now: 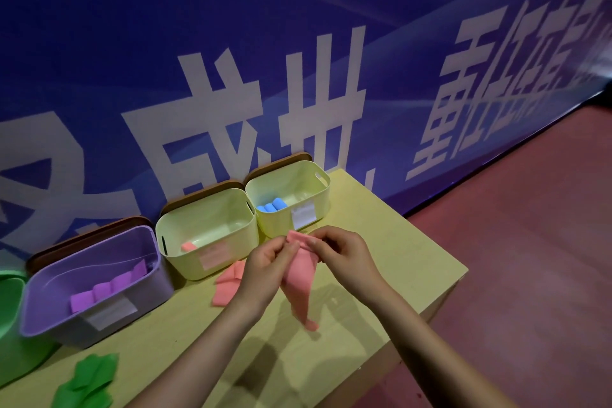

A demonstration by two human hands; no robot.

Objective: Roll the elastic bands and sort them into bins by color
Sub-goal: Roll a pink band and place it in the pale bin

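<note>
Left hand (270,263) and right hand (337,253) pinch the pink band's (299,278) top edge; limp, light, probably stretchy, best rolled from that end.

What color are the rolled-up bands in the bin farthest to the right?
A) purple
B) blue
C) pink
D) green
B: the rightmost pale yellow bin holds a few blue rolls, while the pink band is in the person's hands.
</note>
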